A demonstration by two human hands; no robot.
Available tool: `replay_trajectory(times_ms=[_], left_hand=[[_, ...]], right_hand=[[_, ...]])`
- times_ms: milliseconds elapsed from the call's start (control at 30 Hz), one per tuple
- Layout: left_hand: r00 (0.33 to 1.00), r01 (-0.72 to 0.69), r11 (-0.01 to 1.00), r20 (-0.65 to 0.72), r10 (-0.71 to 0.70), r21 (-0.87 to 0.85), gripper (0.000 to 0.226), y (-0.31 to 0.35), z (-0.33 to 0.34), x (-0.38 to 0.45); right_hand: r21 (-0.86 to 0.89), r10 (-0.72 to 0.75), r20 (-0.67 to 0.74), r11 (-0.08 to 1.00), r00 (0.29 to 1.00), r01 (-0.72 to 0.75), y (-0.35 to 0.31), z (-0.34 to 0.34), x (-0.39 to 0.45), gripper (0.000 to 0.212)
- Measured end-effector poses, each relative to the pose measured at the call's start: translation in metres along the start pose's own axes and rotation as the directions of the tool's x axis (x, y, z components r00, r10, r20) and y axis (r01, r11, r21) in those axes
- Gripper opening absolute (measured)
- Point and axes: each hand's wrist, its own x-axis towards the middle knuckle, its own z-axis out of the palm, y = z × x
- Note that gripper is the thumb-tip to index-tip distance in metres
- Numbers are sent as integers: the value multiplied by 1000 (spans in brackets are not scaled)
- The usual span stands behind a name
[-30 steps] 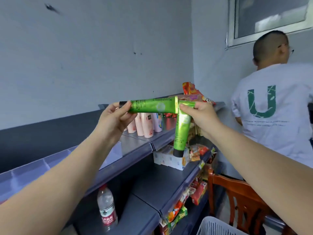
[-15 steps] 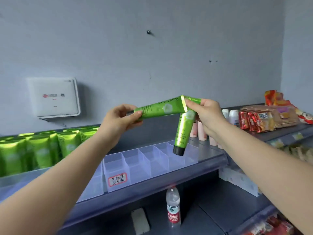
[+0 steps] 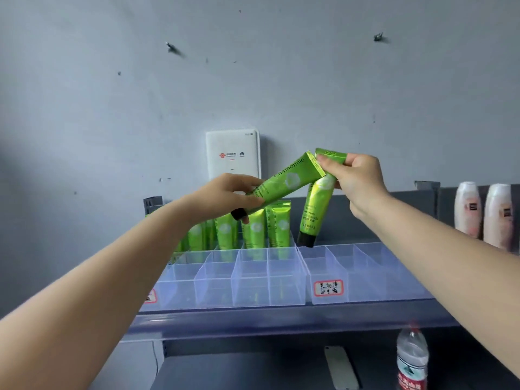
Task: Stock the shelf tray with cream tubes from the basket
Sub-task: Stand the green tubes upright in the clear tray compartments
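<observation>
The left hand (image 3: 225,197) grips a glossy green tube (image 3: 284,182) near its black cap. The right hand (image 3: 356,180) pinches another tube's (image 3: 315,209) flat crimp above the clear tray (image 3: 306,277).

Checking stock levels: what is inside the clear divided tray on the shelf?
The clear tray holds upright green tubes in its back compartments; the front ones show nothing. The left forearm hides its far-left part.

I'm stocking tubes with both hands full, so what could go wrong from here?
The right hand pinches only the crimped end of the hanging tube, so it could slip and fall outside the clear tray. The left hand holds the slanted tube above the standing tubes; lowering it could topple them.
</observation>
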Motion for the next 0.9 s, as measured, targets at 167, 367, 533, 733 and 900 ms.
replay_trajectory(times_ms=[167, 367, 533, 733, 900], left_hand=[[1000, 1, 999, 20, -2, 40, 24, -25, -32, -6], [999, -31, 1000, 17, 31, 6, 25, -61, -67, 1], [1000, -21, 991, -21, 19, -134, 28, -95, -90, 12], [996, -26, 976, -84, 8, -214, 23, -127, -102, 31], [996, -9, 978, -93, -10, -206, 23, -143, -107, 40]], right_hand=[[-52, -43, 53, 998, 998, 46, 3, 47, 3, 19], [-17, -44, 109, 999, 993, 46, -1, 99, 14, 19], [50, 71, 132, 996, 989, -78, 10, 130, 20, 19], [-1, 193, 213, 980, 958, -198, 36, 159, 26, 12], [-32, 211, 267, 977, 940, -210, 53, 178, 24, 8]])
